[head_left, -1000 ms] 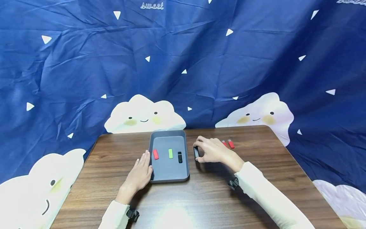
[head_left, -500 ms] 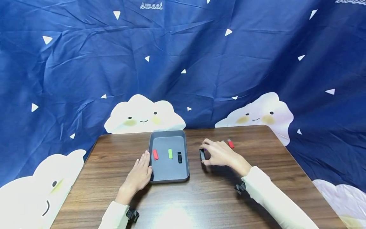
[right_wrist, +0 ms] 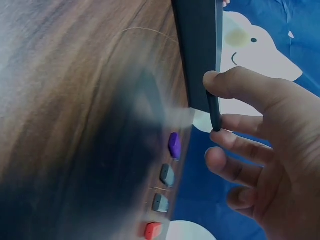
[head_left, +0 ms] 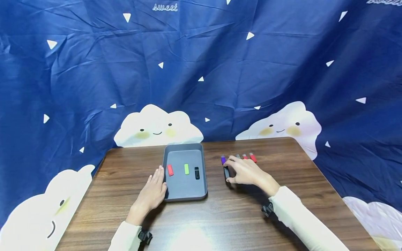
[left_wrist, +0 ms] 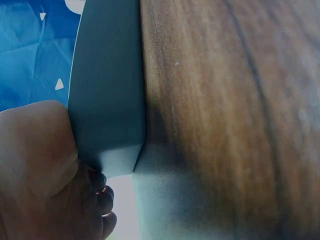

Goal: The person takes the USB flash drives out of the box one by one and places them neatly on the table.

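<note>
My left hand [head_left: 151, 190] lies with straight fingers along the left wall of a grey tray [head_left: 185, 196]. In the left wrist view the hand is against the tray's outer wall [left_wrist: 107, 90]. Inside the tray are a red USB stick [head_left: 170, 170], a green one [head_left: 186, 169] and a black one [head_left: 196, 173]. To the right of the tray, my right hand [head_left: 246, 172] pinches a slim dark rectangular piece [head_left: 226, 172] between thumb and fingers. The right wrist view shows this piece [right_wrist: 213, 110] edge-on; its exact kind is unclear.
Beyond the right hand, a purple USB stick [head_left: 223, 159], a grey one [head_left: 237, 156] and two red ones, the farther right red stick [head_left: 252, 157] included, form a row on the wooden table [head_left: 282, 153]. A blue cloth [head_left: 220, 69] with clouds hangs behind.
My right hand has moved right, away from the tray, with the dark piece still pinched. The purple and grey USB sticks have come into sight. My left hand stays at the tray.
</note>
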The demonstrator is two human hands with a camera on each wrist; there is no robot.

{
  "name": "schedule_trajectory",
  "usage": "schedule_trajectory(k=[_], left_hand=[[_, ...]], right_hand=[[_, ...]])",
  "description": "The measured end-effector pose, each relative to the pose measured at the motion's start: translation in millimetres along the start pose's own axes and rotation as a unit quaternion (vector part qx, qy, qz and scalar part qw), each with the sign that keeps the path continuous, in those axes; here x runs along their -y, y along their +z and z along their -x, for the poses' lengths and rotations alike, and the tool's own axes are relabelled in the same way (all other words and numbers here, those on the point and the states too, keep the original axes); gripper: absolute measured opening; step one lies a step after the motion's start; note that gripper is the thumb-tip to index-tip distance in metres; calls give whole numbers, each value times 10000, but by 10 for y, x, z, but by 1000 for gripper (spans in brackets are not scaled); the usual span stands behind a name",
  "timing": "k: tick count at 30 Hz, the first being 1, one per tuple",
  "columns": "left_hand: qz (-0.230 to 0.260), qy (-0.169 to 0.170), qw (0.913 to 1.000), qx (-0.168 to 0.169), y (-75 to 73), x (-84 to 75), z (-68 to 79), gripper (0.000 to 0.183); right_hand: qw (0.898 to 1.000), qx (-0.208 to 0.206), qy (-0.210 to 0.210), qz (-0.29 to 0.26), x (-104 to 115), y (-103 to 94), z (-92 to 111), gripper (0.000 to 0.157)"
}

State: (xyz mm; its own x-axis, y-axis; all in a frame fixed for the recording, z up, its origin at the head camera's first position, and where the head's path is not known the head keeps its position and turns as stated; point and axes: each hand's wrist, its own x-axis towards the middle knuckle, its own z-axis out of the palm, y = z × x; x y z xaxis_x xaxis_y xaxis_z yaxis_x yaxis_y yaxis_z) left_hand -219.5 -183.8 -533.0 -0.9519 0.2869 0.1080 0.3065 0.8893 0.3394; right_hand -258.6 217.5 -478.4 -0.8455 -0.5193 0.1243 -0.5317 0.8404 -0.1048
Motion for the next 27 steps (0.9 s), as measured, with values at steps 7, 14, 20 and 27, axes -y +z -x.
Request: schedule_trajectory(k=[7, 14, 20, 27], left_hand=[[-30, 6, 10000, -3, -2, 3, -2, 63], [15, -31, 10000, 53, -6, 6, -8, 63], [8, -45, 10000, 59, -8, 9, -8, 63], [-15, -47, 10000, 76, -20, 2, -1, 64]], right_hand=[[9999, -64, -34, -113, -30, 68, 4, 56], [9998, -25, -53, -206, -54, 138, 5, 54], [9997, -31, -74, -211, -64, 218, 5, 53], [9997, -5, -54, -243, -81, 249, -7, 54]])
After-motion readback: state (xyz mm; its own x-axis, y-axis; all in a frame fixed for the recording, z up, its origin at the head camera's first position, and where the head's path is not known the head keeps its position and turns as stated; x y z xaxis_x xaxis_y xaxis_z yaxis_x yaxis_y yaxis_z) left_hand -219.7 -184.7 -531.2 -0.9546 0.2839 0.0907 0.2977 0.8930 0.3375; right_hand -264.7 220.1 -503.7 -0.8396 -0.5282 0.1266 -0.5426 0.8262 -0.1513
